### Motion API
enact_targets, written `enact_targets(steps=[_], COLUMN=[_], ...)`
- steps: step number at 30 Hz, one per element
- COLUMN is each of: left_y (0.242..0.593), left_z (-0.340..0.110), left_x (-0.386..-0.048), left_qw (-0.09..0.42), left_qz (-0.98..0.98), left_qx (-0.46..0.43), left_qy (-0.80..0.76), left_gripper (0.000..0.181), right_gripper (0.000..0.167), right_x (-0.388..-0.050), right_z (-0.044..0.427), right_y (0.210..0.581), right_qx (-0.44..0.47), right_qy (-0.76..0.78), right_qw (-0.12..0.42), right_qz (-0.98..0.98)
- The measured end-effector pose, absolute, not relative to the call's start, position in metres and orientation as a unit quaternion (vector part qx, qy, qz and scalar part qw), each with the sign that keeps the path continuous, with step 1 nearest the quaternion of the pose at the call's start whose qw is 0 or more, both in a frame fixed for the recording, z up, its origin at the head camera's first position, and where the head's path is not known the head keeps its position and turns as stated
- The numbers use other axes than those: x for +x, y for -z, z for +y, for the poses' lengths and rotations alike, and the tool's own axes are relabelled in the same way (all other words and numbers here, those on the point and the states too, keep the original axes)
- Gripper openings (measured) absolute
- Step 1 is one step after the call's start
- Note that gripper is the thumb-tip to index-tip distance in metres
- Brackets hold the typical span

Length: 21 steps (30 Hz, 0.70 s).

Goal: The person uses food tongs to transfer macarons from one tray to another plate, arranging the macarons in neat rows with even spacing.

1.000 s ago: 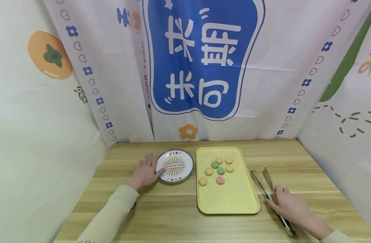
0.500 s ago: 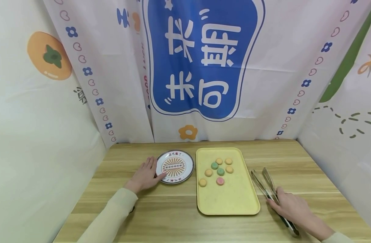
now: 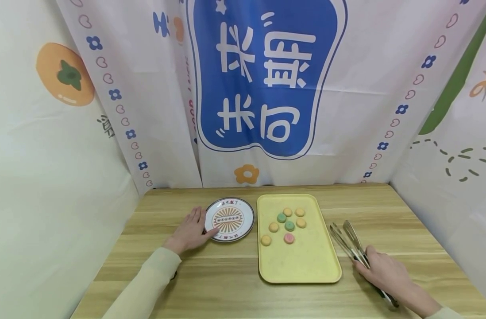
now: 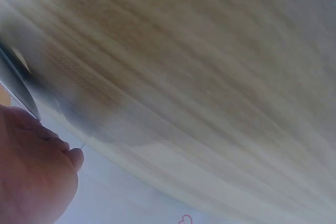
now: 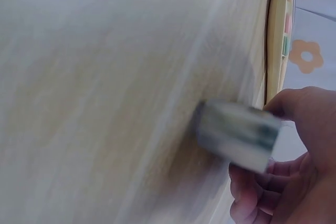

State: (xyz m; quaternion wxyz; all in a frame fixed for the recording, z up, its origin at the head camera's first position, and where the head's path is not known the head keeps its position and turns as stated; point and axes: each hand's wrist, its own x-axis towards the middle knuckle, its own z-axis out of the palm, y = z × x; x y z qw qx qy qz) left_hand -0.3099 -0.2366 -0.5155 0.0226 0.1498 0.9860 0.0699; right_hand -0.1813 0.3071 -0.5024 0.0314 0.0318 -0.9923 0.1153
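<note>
My left hand point(image 3: 189, 230) rests at the left edge of a white printed plate point(image 3: 229, 218). Its thumb lies over the rim and its straight fingers lie along the side; in the left wrist view the fingers touch the plate edge point(image 4: 17, 85). To the right, my right hand point(image 3: 388, 270) holds metal tongs point(image 3: 355, 238) with dark grips, their two arms spread apart and pointing away from me. The tongs' blurred rear end point(image 5: 239, 135) shows in the right wrist view. Between the hands, a yellow tray point(image 3: 300, 263) bears several yellow macarons point(image 3: 273, 227), two green macarons point(image 3: 289, 226) and one pink macaron point(image 3: 289, 238).
The wooden table point(image 3: 219, 279) has white printed cloth point(image 3: 358, 115) behind it and at both sides. The tray's raised rim stands between the plate and the tongs. Bare wood separates the tray from the right hand.
My right hand has shifted slightly right with the tongs, and their rear end has swung right. The tongs' arms stand a little closer together. My left fingers have drawn together; plate and tray stay put.
</note>
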Motion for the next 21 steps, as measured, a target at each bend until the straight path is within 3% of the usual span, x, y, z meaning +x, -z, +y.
enact_targets(steps=[11,21], left_y=[0.515,0.512], left_z=[-0.235,-0.236], left_x=[-0.308,-0.307], left_qw=[0.030,0.034], left_qz=[0.986,0.987], left_qx=[0.147,0.141], left_qy=[-0.073,-0.071], left_gripper=[0.106,0.106], right_gripper=[0.028,0.030], right_x=[-0.186,-0.192], right_z=[0.313,0.313], right_y=[0.501,0.497], right_qx=[0.038,0.043], right_qy=[-0.154,-0.167], right_qw=[0.044,0.057], right_qz=[-0.986,-0.983])
